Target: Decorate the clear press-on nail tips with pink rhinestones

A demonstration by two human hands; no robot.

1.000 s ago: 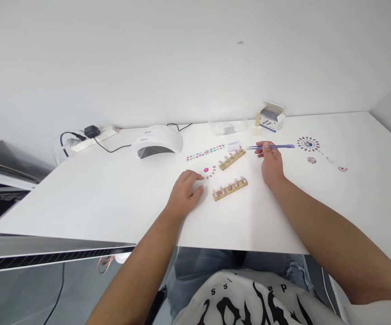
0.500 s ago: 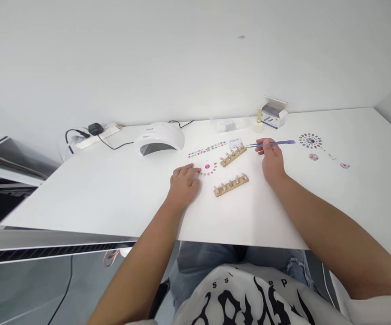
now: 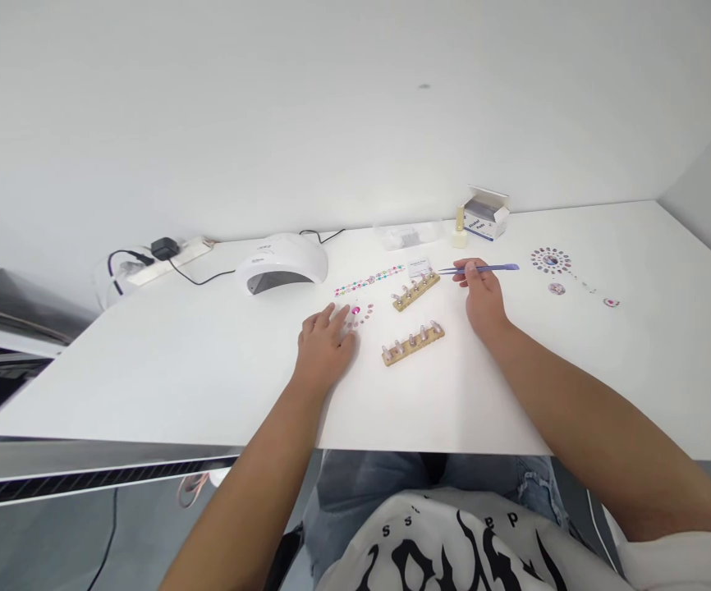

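Note:
My left hand point(image 3: 323, 346) lies palm down with fingers spread, its fingertips at the left side of a ring of small gems round a pink gem point(image 3: 356, 311). My right hand point(image 3: 484, 300) pinches blue-purple tweezers point(image 3: 494, 267), whose tips point left. Just left of those tips is a tan nail-tip stand point(image 3: 415, 292) bearing several decorated nail tips. Nearer to me, between my hands, a second tan stand point(image 3: 413, 345) carries several pale pink nail tips. Two rows of coloured gems point(image 3: 369, 281) lie beyond my left hand.
A white nail lamp point(image 3: 282, 261) stands at back left, near a power strip point(image 3: 186, 256). Along the wall are a clear tray point(image 3: 408, 235), a small bottle point(image 3: 460, 231) and an alcohol pads box point(image 3: 486, 217). More gems point(image 3: 551, 261) form a ring at right.
The gem ring with the pink gem has slid left with my left hand, away from the stands. My right hand keeps the tweezers in much the same place. The camera view has shifted slightly.

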